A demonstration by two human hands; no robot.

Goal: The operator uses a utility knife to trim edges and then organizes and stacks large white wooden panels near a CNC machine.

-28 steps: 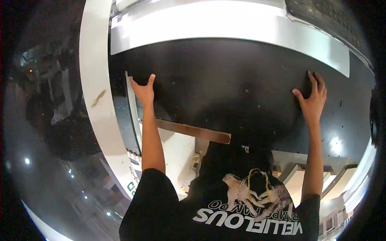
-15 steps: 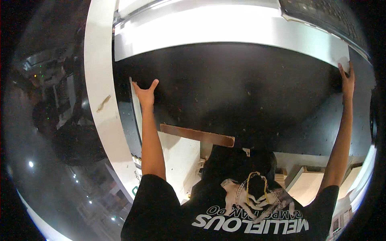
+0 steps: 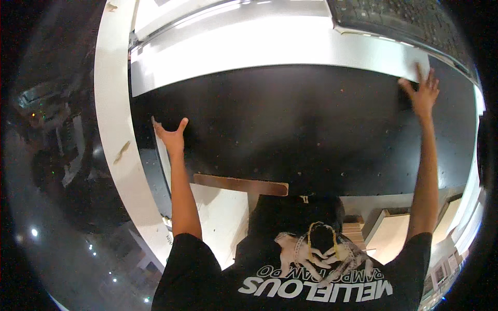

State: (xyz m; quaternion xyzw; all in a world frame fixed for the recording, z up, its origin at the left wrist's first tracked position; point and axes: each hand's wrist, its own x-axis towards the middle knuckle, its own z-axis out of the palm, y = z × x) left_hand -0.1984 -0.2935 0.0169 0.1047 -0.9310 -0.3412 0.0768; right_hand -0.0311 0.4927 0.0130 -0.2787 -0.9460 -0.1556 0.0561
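A long, pale, shiny strip [image 3: 233, 57] lies across the far part of a black tabletop [image 3: 290, 124]. My right hand [image 3: 424, 96] is at its right end, fingers spread and fingertips over that corner. Whether they press on the strip I cannot tell. At the left, my left hand [image 3: 172, 139] rests palm down, thumb held apart. Its fingertips reach the upper end of a narrow light-edged strip [image 3: 162, 153], which runs toward me beside my forearm. Neither hand is closed around anything.
A brown bar [image 3: 241, 185] sits along the near edge, in front of my body. A cream beam [image 3: 116, 124] borders the left side. A dark-topped, speckled machine part [image 3: 399, 31] stands at the far right. Light boards [image 3: 389, 230] are below the edge at right.
The whole view has shifted, so things appear further left and lower. My right hand's fingers have spread and moved further over the strip's end. The left hand keeps its place by the narrow strip.
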